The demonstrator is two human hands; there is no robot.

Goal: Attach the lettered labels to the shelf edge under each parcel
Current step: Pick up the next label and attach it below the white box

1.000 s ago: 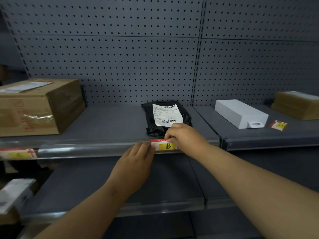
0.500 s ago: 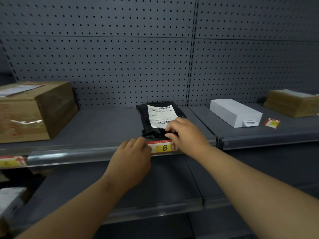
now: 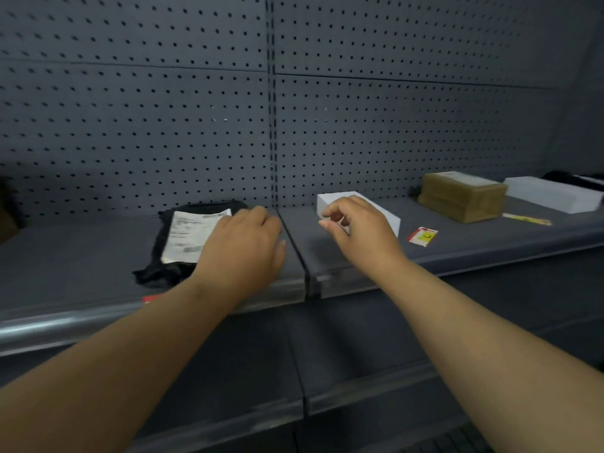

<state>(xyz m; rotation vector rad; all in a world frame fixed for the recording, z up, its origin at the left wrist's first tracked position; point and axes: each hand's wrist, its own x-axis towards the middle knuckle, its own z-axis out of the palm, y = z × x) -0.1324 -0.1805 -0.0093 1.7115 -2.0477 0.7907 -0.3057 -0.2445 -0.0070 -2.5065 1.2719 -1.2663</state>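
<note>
Both bare forearms reach in from the bottom corners toward the upper grey metal shelf (image 3: 81,256), in front of a grey perforated back panel (image 3: 137,125). The left hand (image 3: 243,248) lies palm down, fingers loosely together, over the shelf near its front lip, grasping nothing; it covers the right part of the black plastic mailer bag (image 3: 163,266) with its white printed shipping slip (image 3: 188,237), whose text is blurred beyond reading. At about seven o'clock from that hand, only a red corner of a label (image 3: 152,299) shows in the clear plastic strip on the shelf edge (image 3: 65,318); the forearm hides the rest, so its letter cannot be read.

The right hand (image 3: 356,228) hovers above the shelf, fingers curled with thumb and forefinger close together and nothing between them. It hides much of the white rectangular box (image 3: 336,199) behind it. At three o'clock from this hand a small red, white and yellow label (image 3: 422,236) lies loose on the shelf surface, its dark mark too blurred to name. Farther toward two o'clock sits a brown taped cardboard parcel (image 3: 462,196), with a thin yellow and red strip (image 3: 526,219) lying in front of it and a white flat box (image 3: 552,197) cut off by the right edge. A brown shape (image 3: 6,220) is clipped at the left edge.
</note>
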